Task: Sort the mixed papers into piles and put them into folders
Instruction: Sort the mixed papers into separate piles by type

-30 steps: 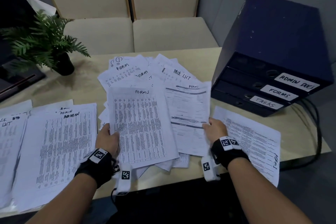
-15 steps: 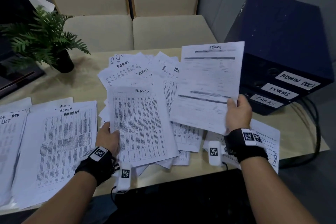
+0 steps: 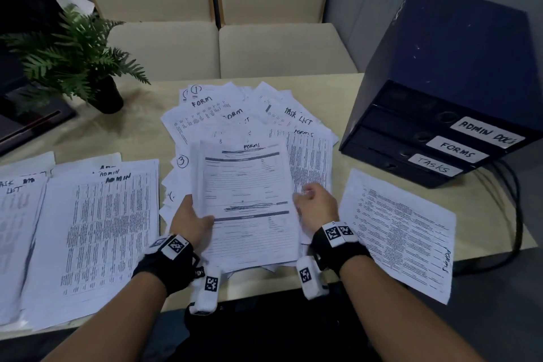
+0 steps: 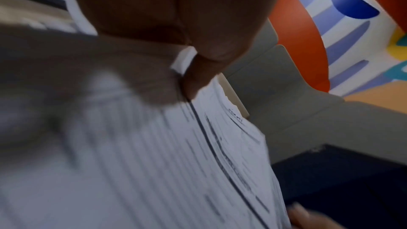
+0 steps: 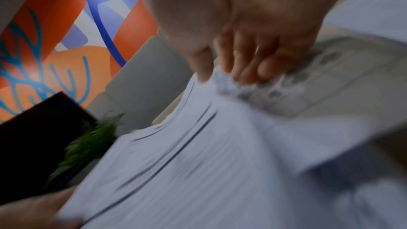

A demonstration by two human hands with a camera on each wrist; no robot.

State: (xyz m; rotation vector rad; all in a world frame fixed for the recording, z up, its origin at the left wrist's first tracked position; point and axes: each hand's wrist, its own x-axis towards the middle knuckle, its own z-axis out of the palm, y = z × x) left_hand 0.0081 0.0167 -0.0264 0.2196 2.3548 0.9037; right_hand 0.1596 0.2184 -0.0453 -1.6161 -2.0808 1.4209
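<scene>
- The FORMS sheet (image 3: 246, 203), held up to the right near the drawer box half a second ago, has come back to the middle. It now lies on top of the papers at the near edge of the mixed pile (image 3: 223, 114).
- Two hands are on it. The left hand (image 3: 191, 220) grips its left edge together with the papers beneath, thumb (image 4: 198, 76) pressed on top and the other fingers hidden under the paper.
- The right hand (image 3: 317, 209) is at the sheet's right edge with its fingers (image 5: 249, 72) curled. The blurred right wrist view shows the edge pinched between thumb and fingers.
- The mixed pile fans out across the middle of the table (image 3: 132, 132). Handwritten headings on it read FORM, TASK LIST and FORMS.
- Two sorted piles lie to the left, side by side and touching: an ADMIN pile (image 3: 102, 229) and, at the frame's edge, a TASK LIST pile (image 3: 14, 229).
- One lone sheet (image 3: 396, 232) marked FORMS lies apart to the right, overhanging the table's near edge.
- One dark blue drawer box (image 3: 446, 67) stands at the far right. It carries three white labels: ADMIN DOCS (image 3: 486, 134), FORMS (image 3: 457, 149) and TASKS (image 3: 434, 165).
- Black cables (image 3: 511, 185) trail beside the box.
- One potted fern (image 3: 73, 59) stands at the far left.
- Two beige seat cushions (image 3: 164, 50) sit behind the table.
</scene>
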